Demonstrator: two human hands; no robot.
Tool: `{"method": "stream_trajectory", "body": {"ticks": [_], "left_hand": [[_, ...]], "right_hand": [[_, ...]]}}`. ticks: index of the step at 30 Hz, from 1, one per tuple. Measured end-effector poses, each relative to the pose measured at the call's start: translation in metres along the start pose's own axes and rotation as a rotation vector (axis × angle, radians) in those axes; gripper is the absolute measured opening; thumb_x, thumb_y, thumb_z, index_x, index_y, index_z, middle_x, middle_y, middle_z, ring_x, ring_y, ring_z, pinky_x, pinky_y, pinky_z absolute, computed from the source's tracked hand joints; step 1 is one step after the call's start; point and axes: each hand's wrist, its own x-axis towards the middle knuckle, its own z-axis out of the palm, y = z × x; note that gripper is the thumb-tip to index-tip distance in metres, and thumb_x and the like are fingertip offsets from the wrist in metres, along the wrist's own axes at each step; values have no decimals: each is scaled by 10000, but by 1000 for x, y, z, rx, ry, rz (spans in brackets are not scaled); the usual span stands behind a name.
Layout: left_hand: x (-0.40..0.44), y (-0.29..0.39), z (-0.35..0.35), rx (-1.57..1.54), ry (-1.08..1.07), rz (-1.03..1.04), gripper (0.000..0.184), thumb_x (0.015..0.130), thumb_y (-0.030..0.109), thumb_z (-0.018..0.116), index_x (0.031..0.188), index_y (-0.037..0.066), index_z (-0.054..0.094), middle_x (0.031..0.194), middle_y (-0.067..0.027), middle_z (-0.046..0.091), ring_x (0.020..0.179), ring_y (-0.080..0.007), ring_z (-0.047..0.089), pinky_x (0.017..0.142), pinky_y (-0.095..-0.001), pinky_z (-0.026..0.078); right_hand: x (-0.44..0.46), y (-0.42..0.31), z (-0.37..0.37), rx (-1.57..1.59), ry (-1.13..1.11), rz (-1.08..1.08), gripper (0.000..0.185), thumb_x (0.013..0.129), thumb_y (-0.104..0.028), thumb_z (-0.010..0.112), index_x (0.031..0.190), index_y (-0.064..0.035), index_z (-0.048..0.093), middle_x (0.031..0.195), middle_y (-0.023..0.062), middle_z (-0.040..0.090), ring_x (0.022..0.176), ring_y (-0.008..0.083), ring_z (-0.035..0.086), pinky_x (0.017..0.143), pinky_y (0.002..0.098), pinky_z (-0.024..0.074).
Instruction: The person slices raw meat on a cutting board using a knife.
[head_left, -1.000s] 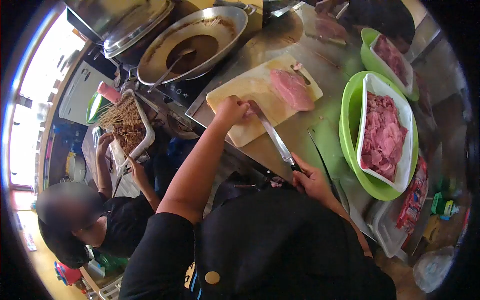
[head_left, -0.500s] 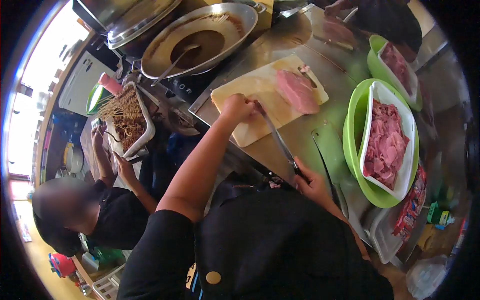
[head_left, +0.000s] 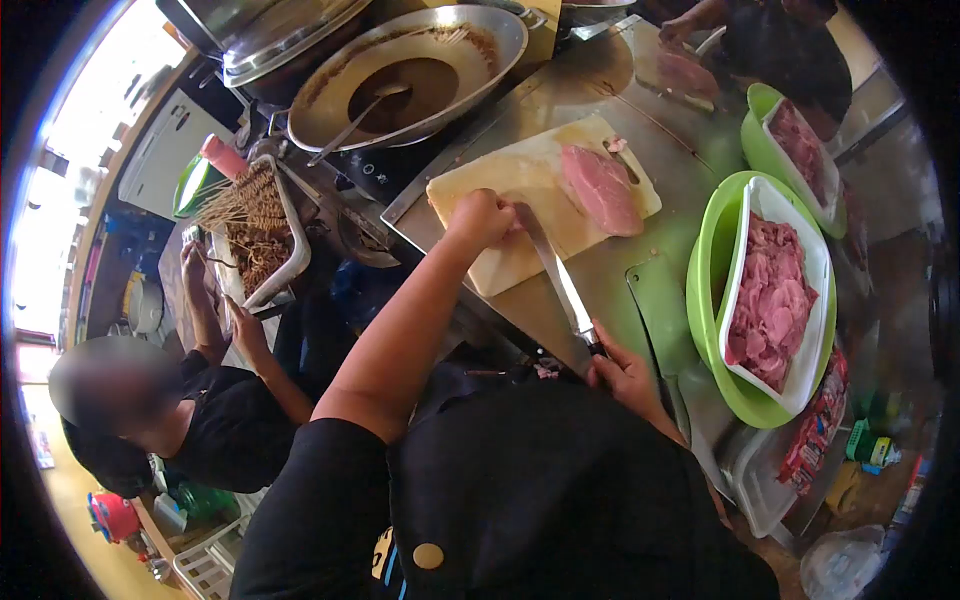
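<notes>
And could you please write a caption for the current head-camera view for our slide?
Left hand over the cutting board, right hand holding a knife, beside raw meat.

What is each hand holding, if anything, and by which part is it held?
The right hand holds the knife by its black handle. The left hand is closed near the blade's tip; whether it pinches anything cannot be told.

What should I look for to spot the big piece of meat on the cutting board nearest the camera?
On the shiny metal table, find the pale cutting board under the person's left hand. Towards its right end, beside the handle slot, lies a smooth pink slab. It is one large piece, unlike the heap of small cuts in the white tray.
</notes>
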Motion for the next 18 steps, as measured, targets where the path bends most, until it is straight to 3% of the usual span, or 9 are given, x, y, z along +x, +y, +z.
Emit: {"method": "stream_trajectory", "body": {"ticks": [8, 14, 18], "left_hand": [[-3, 3, 0, -55, -25, -48, 236, 764, 206, 592, 780, -14, 677, 667, -111, 667, 583, -188, 661, 549, -318, 524], [-4, 6, 0, 40, -10, -46, 232, 743, 211, 587, 778, 0, 678, 680, -143, 663, 591, -216, 660, 568, -343, 522], [-5, 8, -1, 112, 12, -18, 237, 718, 240, 591, 774, 28, 680, 671, -153, 652, 621, -263, 656, 603, -369, 514]], "right_hand": [[6, 12, -2, 53, -25, -44, 526, 928, -99, 490, 1425, -170, 332, 666, -7, 513, 590, 70, 466, 548, 217, 418], [8, 5, 3, -233, 22, -97, 525, 929, -160, 505, 1424, -190, 333, 648, 8, 522, 565, 82, 472, 536, 236, 420], [12, -10, 8, -337, 48, -153, 510, 917, -161, 507, 1405, -146, 361, 631, 68, 525, 545, 117, 465, 544, 272, 428]]}}
